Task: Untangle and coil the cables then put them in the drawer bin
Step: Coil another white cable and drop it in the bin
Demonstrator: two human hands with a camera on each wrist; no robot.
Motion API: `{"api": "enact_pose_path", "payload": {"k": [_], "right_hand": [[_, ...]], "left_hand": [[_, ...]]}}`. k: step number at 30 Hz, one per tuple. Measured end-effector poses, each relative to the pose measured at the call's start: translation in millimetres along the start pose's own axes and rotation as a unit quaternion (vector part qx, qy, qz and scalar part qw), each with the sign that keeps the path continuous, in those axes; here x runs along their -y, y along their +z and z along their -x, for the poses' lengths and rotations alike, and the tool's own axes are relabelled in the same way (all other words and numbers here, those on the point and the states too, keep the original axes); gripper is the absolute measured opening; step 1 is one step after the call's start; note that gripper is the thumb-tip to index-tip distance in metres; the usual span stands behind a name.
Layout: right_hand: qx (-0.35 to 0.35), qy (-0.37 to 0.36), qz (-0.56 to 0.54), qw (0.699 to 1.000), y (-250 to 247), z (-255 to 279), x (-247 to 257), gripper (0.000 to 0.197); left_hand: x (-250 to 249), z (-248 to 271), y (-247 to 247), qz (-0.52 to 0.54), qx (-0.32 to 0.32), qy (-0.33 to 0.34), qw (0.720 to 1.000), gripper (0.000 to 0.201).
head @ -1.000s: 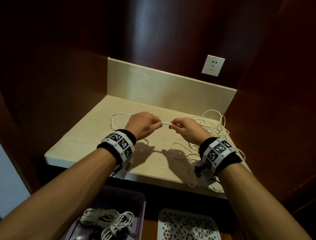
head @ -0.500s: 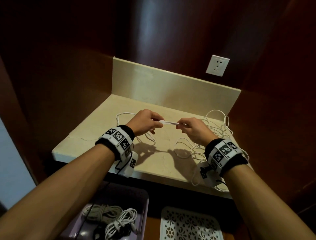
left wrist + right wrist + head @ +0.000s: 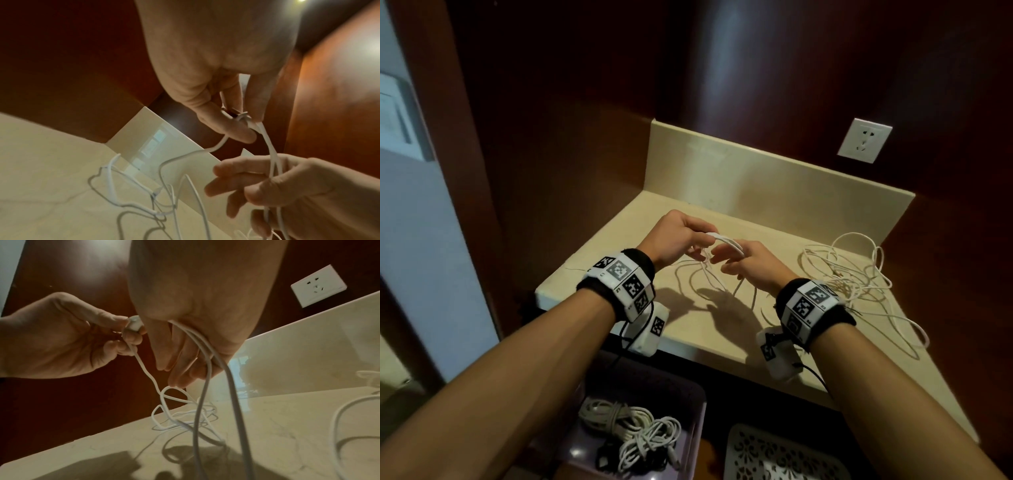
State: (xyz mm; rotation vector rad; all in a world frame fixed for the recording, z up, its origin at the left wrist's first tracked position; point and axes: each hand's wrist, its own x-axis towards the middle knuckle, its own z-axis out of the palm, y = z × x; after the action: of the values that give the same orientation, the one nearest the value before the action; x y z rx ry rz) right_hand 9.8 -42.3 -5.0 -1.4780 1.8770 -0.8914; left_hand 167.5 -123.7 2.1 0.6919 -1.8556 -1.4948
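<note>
1. Head view: we hold both hands above the beige bench [image 3: 722, 339]. Our left hand [image 3: 674, 236] pinches the plug end of a white cable [image 3: 726, 241]; our right hand [image 3: 748, 265] has its fingers curled round the strands just beside it. Loops hang to the bench. A loose cable tangle [image 3: 859, 281] lies at the right. Below the edge, a purple drawer bin [image 3: 688, 397] holds coiled cables [image 3: 633, 431]; a white patterned tray [image 3: 774, 455] sits beside it
2. Left wrist view: left hand [image 3: 216, 65] fingers narrow, pinching the cable [image 3: 267, 141]; right hand [image 3: 287, 186] grips two strands
3. Right wrist view: right hand [image 3: 201, 305] fingers closed on the cable [image 3: 205, 369]; left hand [image 3: 61, 337] pinches the plug. A wall socket [image 3: 318, 287] is at the upper right
</note>
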Motion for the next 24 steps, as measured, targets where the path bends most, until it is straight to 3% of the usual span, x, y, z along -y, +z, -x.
{"api": "enact_pose_path", "payload": {"k": [4,11,16,24], "right_hand": [[0.037,0.015,0.001,0.999,11,-11,6,0.040],[0.022,-0.005,-0.045,0.999,21,-22,13,0.049],[-0.007,-0.024,0.087,0.996,21,-31,17,0.024],[0.036,-0.073,0.023,0.996,19,-34,21,0.013]], "left_hand": [[0,5,-9,0.003,-0.013,0.003,1.000,0.017],[0,6,-20,0.042,-0.010,0.008,0.999,0.016],[0,5,-24,0.050,0.001,0.009,0.999,0.017],[-4,0,-28,0.056,-0.011,0.009,0.998,0.017]]}}
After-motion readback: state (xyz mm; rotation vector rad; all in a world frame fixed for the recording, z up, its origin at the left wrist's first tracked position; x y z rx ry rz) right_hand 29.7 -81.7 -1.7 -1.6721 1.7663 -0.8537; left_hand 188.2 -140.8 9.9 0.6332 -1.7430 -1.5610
